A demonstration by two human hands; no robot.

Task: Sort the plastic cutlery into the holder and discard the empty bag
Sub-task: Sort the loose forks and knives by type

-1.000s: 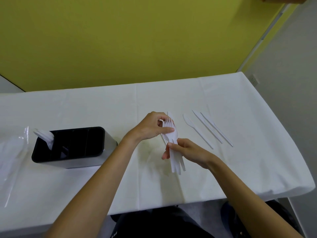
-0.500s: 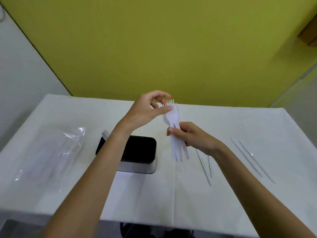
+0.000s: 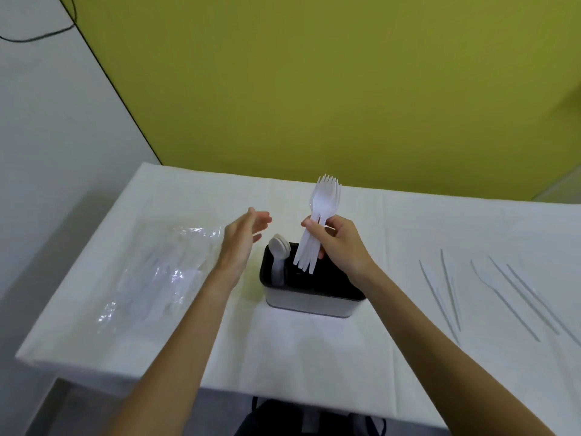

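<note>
My right hand grips white plastic forks just above the black holder; my left hand hangs open beside it, bare tablecloth beneath both wrists.

Held tines-up over the holder in the right hand: a stack of white forks, handles slanting down-left. Standing mid-table: the holder, black inside, grey-walled, with white spoons bowls-up in its left end. Lying flat by the left edge: a crinkled clear bag. Spread toward the right edge: thin white knives, apart.
</note>
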